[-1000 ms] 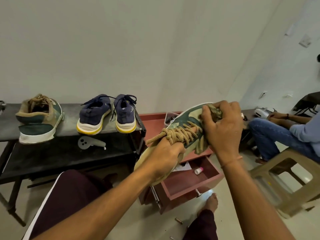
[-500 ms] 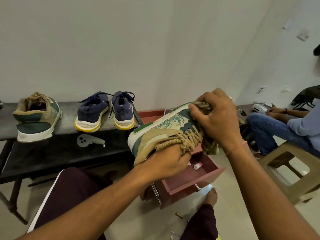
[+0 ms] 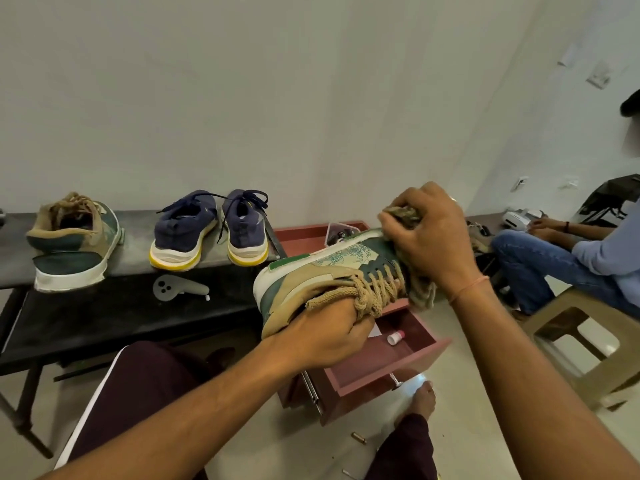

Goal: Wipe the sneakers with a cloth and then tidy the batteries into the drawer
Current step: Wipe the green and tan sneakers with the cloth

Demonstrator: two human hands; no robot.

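My left hand (image 3: 327, 336) grips a green and tan sneaker (image 3: 322, 275) by its collar and laces, holding it on its side above the open drawer (image 3: 388, 372). My right hand (image 3: 429, 237) clutches a greenish cloth (image 3: 403, 214) bunched against the sneaker's toe end. The matching sneaker (image 3: 74, 240) and a pair of navy sneakers (image 3: 211, 230) stand on the black bench (image 3: 104, 313). Two batteries (image 3: 358, 438) lie on the floor near my foot.
The red-brown cabinet (image 3: 304, 237) stands right of the bench, its drawer holding a small white-capped bottle (image 3: 395, 337). A grey controller (image 3: 180, 289) lies on the bench. A seated person (image 3: 568, 261) and a beige plastic stool (image 3: 588, 341) are at the right.
The sneaker has turned so its white sole faces up and left. My right hand with the cloth has slid along the upper toward the toe.
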